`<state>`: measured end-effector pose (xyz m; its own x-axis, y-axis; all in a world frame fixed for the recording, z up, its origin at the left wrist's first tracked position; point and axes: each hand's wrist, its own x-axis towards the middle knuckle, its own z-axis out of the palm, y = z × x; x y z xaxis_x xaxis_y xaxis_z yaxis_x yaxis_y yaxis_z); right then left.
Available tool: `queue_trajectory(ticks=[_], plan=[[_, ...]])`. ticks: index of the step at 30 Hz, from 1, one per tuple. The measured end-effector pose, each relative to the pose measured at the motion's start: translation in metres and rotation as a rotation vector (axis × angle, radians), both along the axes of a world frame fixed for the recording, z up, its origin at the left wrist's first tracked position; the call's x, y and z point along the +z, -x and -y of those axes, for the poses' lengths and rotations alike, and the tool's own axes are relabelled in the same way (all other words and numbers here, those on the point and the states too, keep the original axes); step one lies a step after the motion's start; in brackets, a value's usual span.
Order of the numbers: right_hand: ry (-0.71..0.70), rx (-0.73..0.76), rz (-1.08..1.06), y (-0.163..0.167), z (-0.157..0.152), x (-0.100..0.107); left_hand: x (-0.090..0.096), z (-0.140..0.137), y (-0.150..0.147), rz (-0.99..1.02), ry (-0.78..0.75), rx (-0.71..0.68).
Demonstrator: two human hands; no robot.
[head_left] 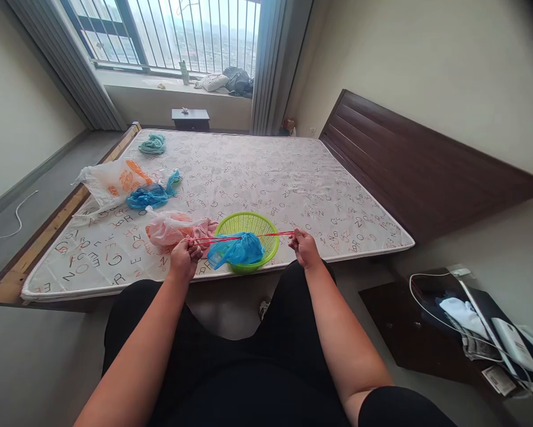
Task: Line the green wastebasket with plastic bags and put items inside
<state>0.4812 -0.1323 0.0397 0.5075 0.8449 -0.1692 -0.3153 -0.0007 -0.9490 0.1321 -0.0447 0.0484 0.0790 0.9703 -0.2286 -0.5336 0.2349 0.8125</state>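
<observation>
black-clothed legs [130,332], mine, stand apart before a pale mattress [266,169] printed with black and orange letters, as my bare forearms reach toward its near edge. my left hand [187,258] has its fingers closed on one side of a thin pinkish-red cord [278,234]; my right hand [304,248], well apart from it, pinches the other side, and the cord runs taut between them. midway along it, at its gathered upper part, is a crumpled translucent blue plastic bag [244,249], seen against a round lime-green plastic basket [269,225] with perforated walls; i cannot tell whether the bag touches the basket. the basket sits close to the mattress edge. just left of it lies a pink-and-white plastic bundle [173,228], and farther left a second blue plastic bag [146,197] beside a white plastic bag with orange print [115,177]. near the far corner rests a coiled teal cloth bundle [153,144]. at right rise a dark brown wooden headboard [409,160] and, nearer, a dark brown cabinet [393,320] bearing a white cable [420,302] and a white cloth [465,314].
</observation>
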Motion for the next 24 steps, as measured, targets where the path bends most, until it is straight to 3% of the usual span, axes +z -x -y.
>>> queue_trajectory(ticks=[6, 11, 16, 21, 24], plan=[[-0.019, 0.037, 0.015, 0.006, 0.004, 0.017, 0.022, -0.001, 0.0, 0.006, 0.019, 0.023], [-0.143, 0.101, 0.157, 0.029, 0.011, 0.066, 0.058, 0.007, -0.002, 0.018, -0.028, -0.095], [-0.199, 0.338, 0.392, 0.065, 0.017, 0.107, 0.095, 0.027, -0.022, -0.1, -0.227, -0.155], [-0.147, 0.605, 0.672, 0.105, 0.015, 0.101, 0.125, 0.06, -0.041, -0.346, -0.516, -0.303], [-0.19, 0.632, 0.755, 0.123, 0.01, 0.089, 0.133, 0.074, -0.044, -0.422, -0.603, -0.641]])
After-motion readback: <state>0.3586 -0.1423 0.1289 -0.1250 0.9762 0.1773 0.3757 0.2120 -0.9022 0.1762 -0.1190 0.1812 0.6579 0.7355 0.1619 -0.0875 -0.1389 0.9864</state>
